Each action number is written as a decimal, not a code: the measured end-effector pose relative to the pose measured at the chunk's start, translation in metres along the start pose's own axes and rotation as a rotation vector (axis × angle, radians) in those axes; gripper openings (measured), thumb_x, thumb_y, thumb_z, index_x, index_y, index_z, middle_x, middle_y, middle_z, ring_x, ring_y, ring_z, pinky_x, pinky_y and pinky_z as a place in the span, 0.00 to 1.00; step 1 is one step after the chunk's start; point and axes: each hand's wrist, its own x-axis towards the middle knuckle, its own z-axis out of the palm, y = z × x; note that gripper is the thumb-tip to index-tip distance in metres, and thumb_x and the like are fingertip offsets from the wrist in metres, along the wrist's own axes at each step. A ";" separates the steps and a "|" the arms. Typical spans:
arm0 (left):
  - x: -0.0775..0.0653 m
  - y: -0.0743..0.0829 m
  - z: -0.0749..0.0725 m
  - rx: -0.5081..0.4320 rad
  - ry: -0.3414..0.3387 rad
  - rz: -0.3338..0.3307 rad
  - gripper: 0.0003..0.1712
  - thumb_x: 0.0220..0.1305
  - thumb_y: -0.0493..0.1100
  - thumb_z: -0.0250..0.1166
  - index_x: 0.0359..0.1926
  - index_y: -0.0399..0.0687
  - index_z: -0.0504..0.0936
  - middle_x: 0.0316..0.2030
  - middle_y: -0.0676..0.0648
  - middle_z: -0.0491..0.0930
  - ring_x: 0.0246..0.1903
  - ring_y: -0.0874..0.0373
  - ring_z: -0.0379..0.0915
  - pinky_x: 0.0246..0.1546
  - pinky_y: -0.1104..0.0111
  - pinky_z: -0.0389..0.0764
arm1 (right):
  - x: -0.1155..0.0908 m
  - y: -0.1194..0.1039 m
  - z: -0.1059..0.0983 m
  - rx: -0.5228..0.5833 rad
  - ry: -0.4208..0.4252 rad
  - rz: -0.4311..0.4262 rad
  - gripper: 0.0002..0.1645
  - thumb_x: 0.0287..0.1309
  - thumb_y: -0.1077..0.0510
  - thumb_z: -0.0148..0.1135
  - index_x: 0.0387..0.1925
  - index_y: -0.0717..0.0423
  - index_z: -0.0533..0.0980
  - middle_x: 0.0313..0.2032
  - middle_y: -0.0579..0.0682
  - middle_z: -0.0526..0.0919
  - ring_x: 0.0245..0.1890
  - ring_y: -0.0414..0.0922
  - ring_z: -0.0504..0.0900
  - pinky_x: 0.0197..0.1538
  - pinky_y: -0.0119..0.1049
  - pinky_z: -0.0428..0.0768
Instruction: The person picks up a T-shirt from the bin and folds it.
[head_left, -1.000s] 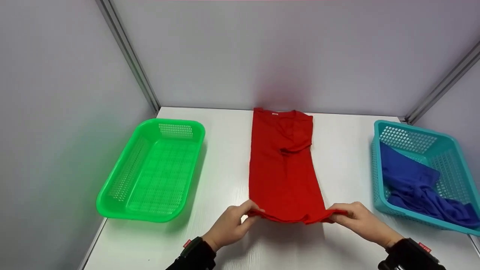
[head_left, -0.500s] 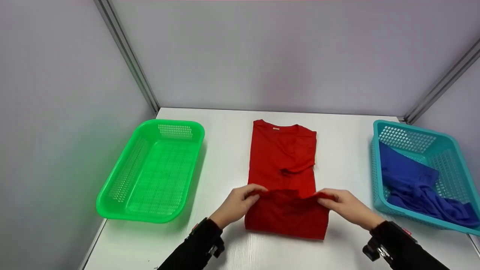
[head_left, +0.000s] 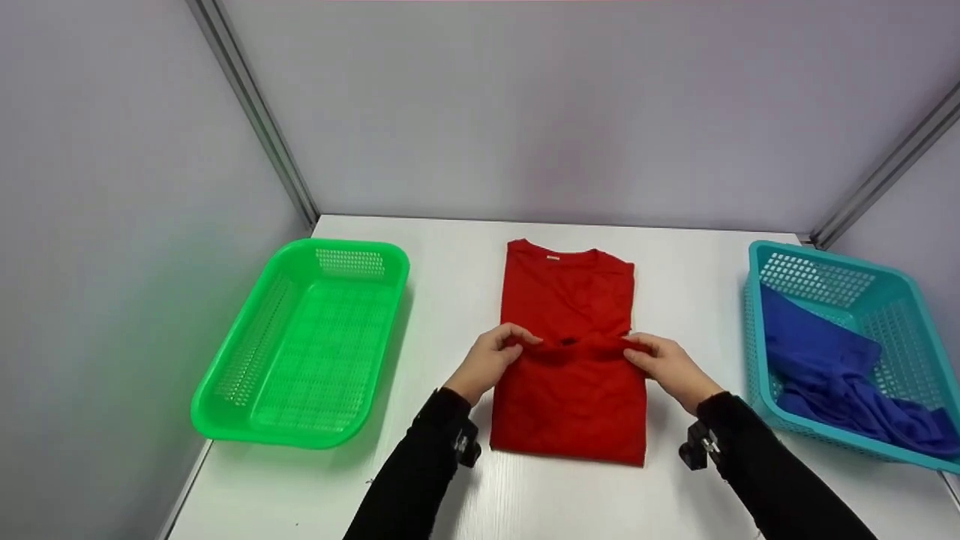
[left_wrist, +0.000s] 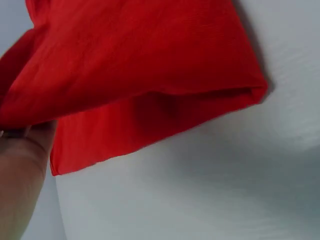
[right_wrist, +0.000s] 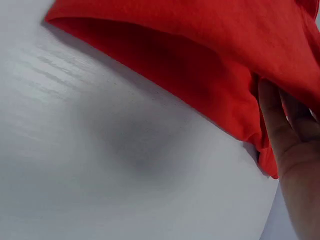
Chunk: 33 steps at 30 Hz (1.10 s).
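Note:
A red shirt lies on the white table with its neckline at the far side and its lower part doubled back over the middle. My left hand pinches the left corner of the turned-up hem between thumb and fingers. The right corner is pinched by my right hand. In the left wrist view the raised layer of the shirt stands apart from the layer below. The right wrist view shows the fingers under the fold; that thumb is hidden by the cloth.
To the left stands a green plastic basket with nothing in it. A teal basket at the right holds a crumpled blue garment. Grey-white panels close off the back and sides of the white table.
Both hands have carried the hem up and away from the near side, folding the lower part of the shirt over its middle. The shirt's neckline has slid slightly nearer. The baskets have stayed put.

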 end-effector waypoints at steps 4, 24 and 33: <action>0.006 -0.008 0.000 0.020 0.090 -0.070 0.21 0.80 0.31 0.52 0.69 0.39 0.74 0.67 0.37 0.78 0.70 0.44 0.72 0.73 0.51 0.72 | 0.006 0.006 0.002 -0.014 0.066 0.041 0.30 0.83 0.55 0.53 0.76 0.67 0.65 0.72 0.70 0.72 0.59 0.48 0.82 0.57 0.33 0.82; -0.091 -0.051 -0.014 0.508 -0.134 -0.133 0.05 0.64 0.38 0.72 0.36 0.40 0.86 0.30 0.51 0.80 0.32 0.60 0.71 0.35 0.68 0.73 | -0.089 0.061 0.033 -0.323 -0.137 0.089 0.13 0.70 0.50 0.69 0.39 0.57 0.81 0.30 0.46 0.80 0.32 0.43 0.74 0.33 0.31 0.71; -0.098 -0.065 0.001 0.743 0.007 -0.029 0.04 0.54 0.36 0.74 0.29 0.45 0.86 0.28 0.52 0.75 0.34 0.57 0.65 0.42 0.59 0.64 | -0.099 0.069 0.045 -0.277 -0.038 0.057 0.11 0.61 0.63 0.73 0.42 0.63 0.81 0.34 0.47 0.76 0.35 0.40 0.71 0.36 0.29 0.70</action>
